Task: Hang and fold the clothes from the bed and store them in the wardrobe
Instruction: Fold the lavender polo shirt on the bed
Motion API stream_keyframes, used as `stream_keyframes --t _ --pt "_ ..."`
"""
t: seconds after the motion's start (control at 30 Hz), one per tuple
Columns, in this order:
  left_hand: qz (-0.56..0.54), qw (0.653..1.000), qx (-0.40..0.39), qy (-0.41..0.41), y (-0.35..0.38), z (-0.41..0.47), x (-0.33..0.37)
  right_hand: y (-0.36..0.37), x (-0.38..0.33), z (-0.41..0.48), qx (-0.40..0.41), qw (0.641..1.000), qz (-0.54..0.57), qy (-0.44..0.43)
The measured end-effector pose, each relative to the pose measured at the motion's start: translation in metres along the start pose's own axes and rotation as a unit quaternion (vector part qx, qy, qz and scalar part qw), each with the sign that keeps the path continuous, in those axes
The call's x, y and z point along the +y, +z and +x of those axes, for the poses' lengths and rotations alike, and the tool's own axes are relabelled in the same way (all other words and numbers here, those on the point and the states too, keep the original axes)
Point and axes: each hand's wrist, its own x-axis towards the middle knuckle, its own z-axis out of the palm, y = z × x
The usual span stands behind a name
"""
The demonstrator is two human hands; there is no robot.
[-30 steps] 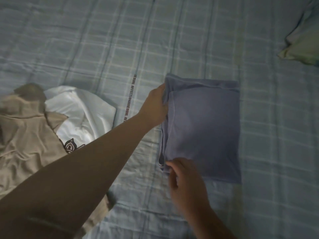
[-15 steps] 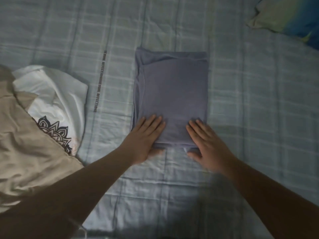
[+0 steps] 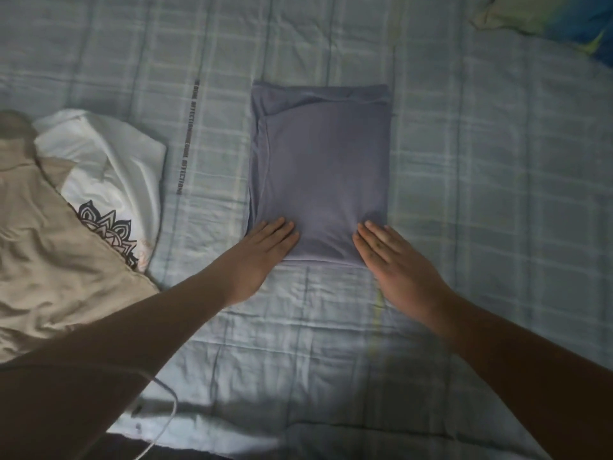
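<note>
Left hand point(image 3: 262, 254), right hand point(image 3: 394, 263) on garment point(image 3: 321, 161) edge

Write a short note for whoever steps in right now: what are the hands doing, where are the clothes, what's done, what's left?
Left hand: open, fingers flat on the near left corner of the folded grey-purple fabric garment.
Right hand: open, flat on its near right corner.
Done: that garment lies folded into a rectangle on the pale blue checked bedsheet.
Left: the crumpled white printed shirt and the beige garment partly over it, both at the left, are unfolded. All three must go to the wardrobe, which is not in view.
</note>
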Motion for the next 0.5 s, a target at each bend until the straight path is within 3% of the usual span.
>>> stream_keyframes --t 0.2,0.37,0.5 --pt "-0.012 0.998 -0.011 0.052 0.007 -0.045 0.058 0.004 -0.008 -0.063 -0.037 0.993 0.052 -0.095" --pt "-0.023 0.997 -0.048 0.047 0.036 -0.070 0.091 0.012 -0.036 -0.096 -0.098 0.990 0.082 -0.058" --pt "-0.123 0.991 -0.057 0.022 0.034 -0.070 0.088 -0.002 -0.040 -0.087 -0.116 0.981 0.156 -0.005"
